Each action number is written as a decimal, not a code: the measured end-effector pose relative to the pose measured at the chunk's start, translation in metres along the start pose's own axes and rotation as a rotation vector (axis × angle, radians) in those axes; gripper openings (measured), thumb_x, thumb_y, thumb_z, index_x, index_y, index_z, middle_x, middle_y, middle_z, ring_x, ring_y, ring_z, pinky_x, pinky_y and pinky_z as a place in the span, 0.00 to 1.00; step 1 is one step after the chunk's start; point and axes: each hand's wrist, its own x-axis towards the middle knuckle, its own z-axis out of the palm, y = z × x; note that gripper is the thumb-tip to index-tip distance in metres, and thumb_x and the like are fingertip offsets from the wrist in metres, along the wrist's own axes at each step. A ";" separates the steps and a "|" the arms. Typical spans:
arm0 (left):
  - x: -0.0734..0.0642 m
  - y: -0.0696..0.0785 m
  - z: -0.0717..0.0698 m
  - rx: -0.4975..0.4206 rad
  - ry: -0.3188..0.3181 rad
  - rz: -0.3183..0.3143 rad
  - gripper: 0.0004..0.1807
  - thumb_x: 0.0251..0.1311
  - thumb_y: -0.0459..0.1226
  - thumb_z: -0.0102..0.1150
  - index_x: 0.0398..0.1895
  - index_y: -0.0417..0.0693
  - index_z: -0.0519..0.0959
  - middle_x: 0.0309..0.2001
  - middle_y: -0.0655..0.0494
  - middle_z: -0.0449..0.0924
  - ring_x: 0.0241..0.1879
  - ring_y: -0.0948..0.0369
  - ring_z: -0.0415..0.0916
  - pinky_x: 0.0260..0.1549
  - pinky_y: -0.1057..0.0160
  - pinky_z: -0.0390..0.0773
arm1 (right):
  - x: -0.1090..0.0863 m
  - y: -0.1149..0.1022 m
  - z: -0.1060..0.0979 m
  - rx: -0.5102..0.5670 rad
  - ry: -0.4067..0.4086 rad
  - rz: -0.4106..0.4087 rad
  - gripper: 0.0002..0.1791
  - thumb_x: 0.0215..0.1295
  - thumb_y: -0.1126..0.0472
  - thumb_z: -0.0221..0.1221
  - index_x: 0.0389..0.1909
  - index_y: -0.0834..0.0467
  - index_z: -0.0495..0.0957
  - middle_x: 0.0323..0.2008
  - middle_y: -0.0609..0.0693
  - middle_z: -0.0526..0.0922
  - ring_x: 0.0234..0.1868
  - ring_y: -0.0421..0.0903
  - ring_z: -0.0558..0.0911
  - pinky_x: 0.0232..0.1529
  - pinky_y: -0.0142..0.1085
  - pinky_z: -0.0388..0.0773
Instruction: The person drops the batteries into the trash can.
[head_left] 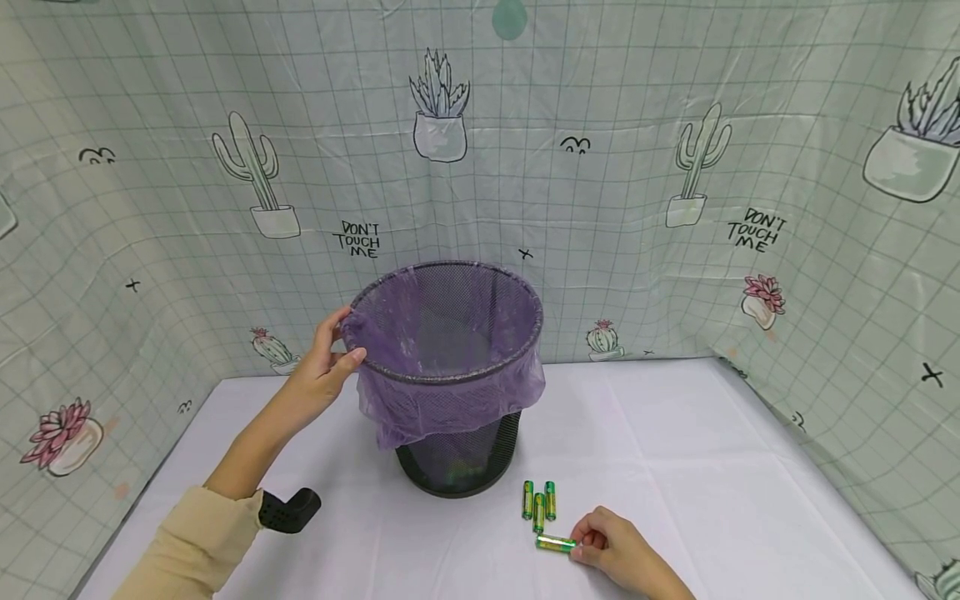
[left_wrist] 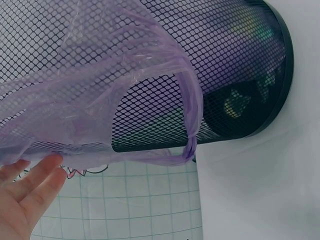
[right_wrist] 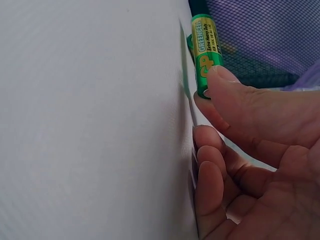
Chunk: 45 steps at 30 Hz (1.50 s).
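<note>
A black mesh wastebasket [head_left: 517,433] stands on the white cloth, lined with a purple plastic bag [head_left: 457,412] folded over its rim. At the basket's left side my left hand [head_left: 322,371] grips the rim, thumb toward the front. The left wrist view shows fingers [left_wrist: 42,185] of that hand against the bag's outside. My right hand [head_left: 615,550] pinches one end of a green and gold battery [head_left: 556,543] between thumb and forefinger, low over the cloth. The label on this battery [right_wrist: 204,42] reads GP Greencell. Several more batteries [head_left: 538,512] lie just beyond it.
Greenish patterned things [left_wrist: 237,102] show dimly through the mesh near the basket's base. A grid-patterned curtain [head_left: 480,192] with printed cacti surrounds the back and sides of the white-covered table [head_left: 660,442]. A black device [head_left: 291,510] sits on the left wrist.
</note>
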 end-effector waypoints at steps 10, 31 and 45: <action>0.000 -0.001 0.000 0.004 -0.001 -0.004 0.36 0.70 0.38 0.40 0.72 0.41 0.34 0.66 0.30 0.47 0.57 0.37 0.66 0.51 0.39 0.68 | 0.000 0.001 0.000 0.012 -0.002 -0.006 0.08 0.57 0.59 0.62 0.31 0.61 0.76 0.27 0.45 0.70 0.27 0.30 0.65 0.27 0.27 0.66; 0.001 -0.002 0.000 0.003 -0.001 0.002 0.36 0.70 0.38 0.40 0.72 0.40 0.35 0.66 0.31 0.48 0.56 0.38 0.67 0.51 0.40 0.68 | 0.000 -0.005 -0.006 0.083 -0.034 0.031 0.09 0.59 0.60 0.61 0.35 0.62 0.76 0.29 0.47 0.74 0.29 0.32 0.68 0.29 0.27 0.67; 0.000 -0.001 0.000 0.019 0.005 0.007 0.36 0.69 0.38 0.41 0.72 0.40 0.35 0.65 0.31 0.49 0.55 0.39 0.68 0.48 0.45 0.71 | 0.005 -0.022 -0.018 0.063 0.036 -0.020 0.10 0.60 0.57 0.60 0.36 0.61 0.77 0.30 0.45 0.74 0.31 0.31 0.69 0.30 0.28 0.70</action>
